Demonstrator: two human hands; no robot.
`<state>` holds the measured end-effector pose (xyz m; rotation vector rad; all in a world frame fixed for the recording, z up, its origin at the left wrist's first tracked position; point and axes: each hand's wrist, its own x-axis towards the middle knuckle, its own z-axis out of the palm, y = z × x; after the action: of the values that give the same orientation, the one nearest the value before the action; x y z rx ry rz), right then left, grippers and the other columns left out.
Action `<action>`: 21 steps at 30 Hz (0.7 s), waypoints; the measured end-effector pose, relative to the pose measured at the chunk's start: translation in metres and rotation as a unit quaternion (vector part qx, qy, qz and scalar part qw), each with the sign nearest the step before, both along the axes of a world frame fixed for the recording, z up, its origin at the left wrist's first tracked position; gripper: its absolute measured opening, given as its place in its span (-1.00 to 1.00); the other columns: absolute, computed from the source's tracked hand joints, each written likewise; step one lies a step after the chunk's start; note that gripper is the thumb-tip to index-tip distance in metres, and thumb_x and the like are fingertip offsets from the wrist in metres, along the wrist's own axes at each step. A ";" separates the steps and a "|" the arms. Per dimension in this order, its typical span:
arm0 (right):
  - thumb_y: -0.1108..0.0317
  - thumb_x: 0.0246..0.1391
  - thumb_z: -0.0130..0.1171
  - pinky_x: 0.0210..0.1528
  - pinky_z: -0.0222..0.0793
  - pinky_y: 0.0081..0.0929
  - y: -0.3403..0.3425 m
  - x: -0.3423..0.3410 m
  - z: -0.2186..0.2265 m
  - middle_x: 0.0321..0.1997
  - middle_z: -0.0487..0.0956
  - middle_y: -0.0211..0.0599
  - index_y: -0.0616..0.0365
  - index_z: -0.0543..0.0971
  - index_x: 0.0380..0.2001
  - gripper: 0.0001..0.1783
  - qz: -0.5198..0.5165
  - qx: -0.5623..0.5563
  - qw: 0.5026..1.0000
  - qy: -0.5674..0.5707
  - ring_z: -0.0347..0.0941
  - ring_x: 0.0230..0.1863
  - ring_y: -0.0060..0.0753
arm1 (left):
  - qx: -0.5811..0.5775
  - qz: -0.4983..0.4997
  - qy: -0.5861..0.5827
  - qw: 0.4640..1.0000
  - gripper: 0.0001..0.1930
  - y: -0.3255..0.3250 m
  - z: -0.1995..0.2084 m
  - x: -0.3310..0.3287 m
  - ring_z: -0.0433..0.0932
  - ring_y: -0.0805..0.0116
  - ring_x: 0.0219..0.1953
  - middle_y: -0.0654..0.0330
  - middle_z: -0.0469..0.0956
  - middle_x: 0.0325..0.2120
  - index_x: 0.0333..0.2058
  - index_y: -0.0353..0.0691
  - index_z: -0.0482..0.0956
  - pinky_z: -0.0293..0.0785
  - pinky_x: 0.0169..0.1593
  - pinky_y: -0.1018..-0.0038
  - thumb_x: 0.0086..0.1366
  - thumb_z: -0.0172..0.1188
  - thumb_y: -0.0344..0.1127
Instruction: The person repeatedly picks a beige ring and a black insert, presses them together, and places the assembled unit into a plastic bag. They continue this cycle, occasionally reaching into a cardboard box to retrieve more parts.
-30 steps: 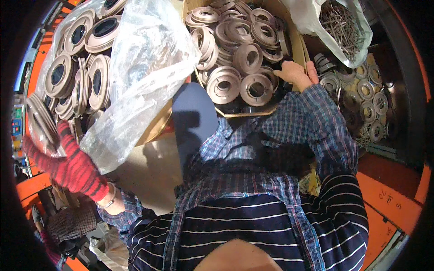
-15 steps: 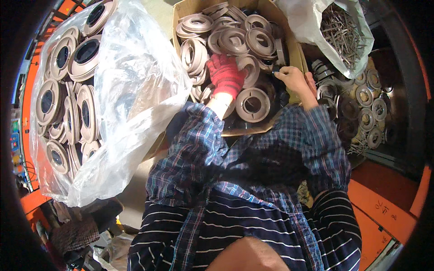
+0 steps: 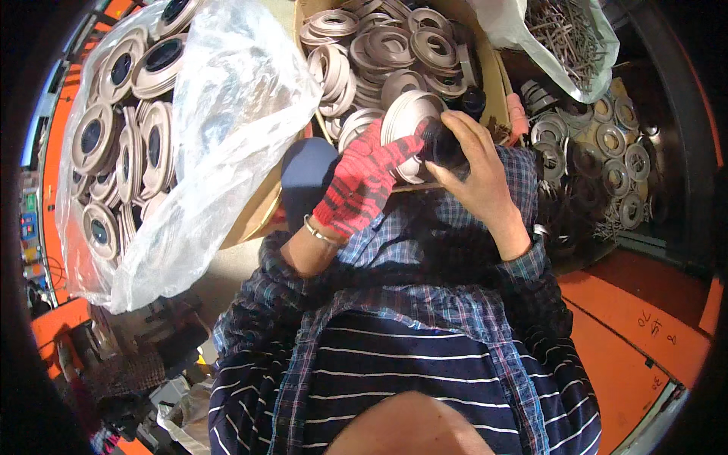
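Moved: both hands lifted one ring out of the box since 0.5 s back, it's up near the front edge now
Left hand (image 3: 362, 180): red glove, closed on grey metal ring (image 3: 402, 125)
Right hand (image 3: 476, 176): bare, gripping dark cap (image 3: 440, 144) against ring
Cardboard box (image 3: 497, 72): w/ lots more rings
Progress: prob early, most rings untouched; plastic bag (image 3: 220, 121) of rings beside

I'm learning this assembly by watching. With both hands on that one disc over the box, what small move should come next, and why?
Probably press the black part in the right hand fully into the pale disc, since the gloved left hand is steadying that disc above the cardboard box and the two pieces already meet.
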<state>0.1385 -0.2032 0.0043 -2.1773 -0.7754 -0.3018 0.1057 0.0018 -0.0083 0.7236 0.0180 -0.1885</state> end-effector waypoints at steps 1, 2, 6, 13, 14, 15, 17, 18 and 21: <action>0.38 -0.12 0.47 0.26 0.32 -0.24 0.002 -0.005 0.003 0.21 0.41 -0.05 0.22 0.41 0.18 -0.25 0.009 0.007 1.000 -0.005 0.38 0.23 -0.02 | 0.428 0.031 -0.125 0.894 -0.47 0.002 0.007 -0.009 0.54 0.07 0.05 -0.08 0.51 0.06 0.15 -0.33 0.45 0.51 0.08 0.32 0.18 0.22 -0.35; 0.38 -0.13 0.47 0.25 0.32 -0.24 0.005 -0.010 0.005 0.21 0.41 -0.05 0.22 0.41 0.18 -0.24 0.027 0.019 0.999 -0.003 0.38 0.23 -0.02 | 0.767 0.054 -0.219 0.601 -0.48 0.005 0.013 -0.018 0.57 0.02 0.00 -0.11 0.53 0.02 0.14 -0.32 0.47 0.54 0.00 0.31 0.18 0.24 -0.33; 0.41 -0.16 0.49 0.22 0.36 -0.27 0.013 -0.031 0.011 0.22 0.42 -0.03 0.23 0.39 0.20 -0.20 0.038 0.086 0.995 0.020 0.39 0.22 -0.04 | 0.772 0.057 -0.155 0.614 -0.50 -0.001 0.031 -0.041 0.59 0.03 -0.12 -0.12 0.55 -0.05 0.14 -0.22 0.50 0.55 -0.14 0.31 0.19 0.30 -0.38; 0.33 0.07 0.39 -0.01 0.46 -0.56 0.026 -0.052 0.004 0.00 0.56 -0.31 0.22 0.46 0.13 -0.43 -0.059 0.304 0.894 0.324 0.47 0.00 -0.58 | 0.485 0.136 -0.151 0.850 -0.35 -0.028 0.017 -0.070 0.53 0.37 -0.01 0.08 0.51 0.06 0.27 -0.29 0.31 0.46 0.06 0.47 0.23 0.35 -0.39; 0.24 0.16 0.30 -0.14 0.46 -0.62 0.025 -0.052 0.002 -0.10 0.60 -0.36 0.20 0.47 0.11 -0.51 -0.077 0.346 0.832 0.425 0.50 -0.11 -0.62 | 0.502 0.155 -0.207 0.826 -0.31 -0.031 0.011 -0.073 0.51 0.39 0.02 0.10 0.50 0.07 0.30 -0.28 0.27 0.43 0.09 0.48 0.23 0.35 -0.40; 0.23 0.19 0.26 -0.18 0.46 -0.62 0.025 -0.050 0.000 -0.12 0.61 -0.36 0.19 0.48 0.10 -0.54 -0.059 0.407 0.770 0.488 0.51 -0.12 -0.63 | 0.513 0.166 -0.235 0.809 -0.28 -0.032 0.004 -0.075 0.50 0.40 0.04 0.13 0.49 0.09 0.32 -0.27 0.24 0.41 0.13 0.49 0.23 0.35 -0.41; 0.22 0.15 0.29 -0.21 0.48 -0.55 0.022 -0.048 -0.003 -0.12 0.61 -0.32 0.23 0.48 0.07 -0.52 -0.027 0.490 0.648 0.583 0.54 -0.12 -0.51 | 0.522 0.162 -0.233 0.804 -0.31 -0.031 -0.004 -0.078 0.51 0.37 0.02 0.12 0.49 0.08 0.31 -0.27 0.25 0.43 0.11 0.48 0.25 0.33 -0.38; 0.23 0.11 0.33 -0.18 0.49 -0.52 0.020 -0.047 -0.005 -0.10 0.60 -0.28 0.24 0.48 0.07 -0.49 -0.038 0.384 0.768 0.511 0.55 -0.11 -0.46 | 0.500 0.145 -0.184 0.834 -0.32 -0.029 -0.006 -0.078 0.53 0.34 0.01 0.10 0.50 0.08 0.31 -0.28 0.26 0.44 0.10 0.47 0.26 0.32 -0.37; 0.28 -0.12 0.49 -0.02 0.49 -0.38 0.014 -0.047 -0.006 0.02 0.53 -0.06 0.30 0.44 0.07 -0.31 -0.027 0.113 0.967 0.228 0.54 -0.05 -0.21 | 0.499 0.093 -0.105 0.855 -0.51 -0.014 -0.005 -0.074 0.53 0.30 0.03 0.06 0.53 0.04 0.20 -0.32 0.39 0.47 0.08 0.41 0.32 0.22 -0.41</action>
<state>0.0912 -0.1895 -0.0016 -1.9465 -0.4000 0.0833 0.0322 -0.0127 -0.0134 1.7763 -0.0258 0.1140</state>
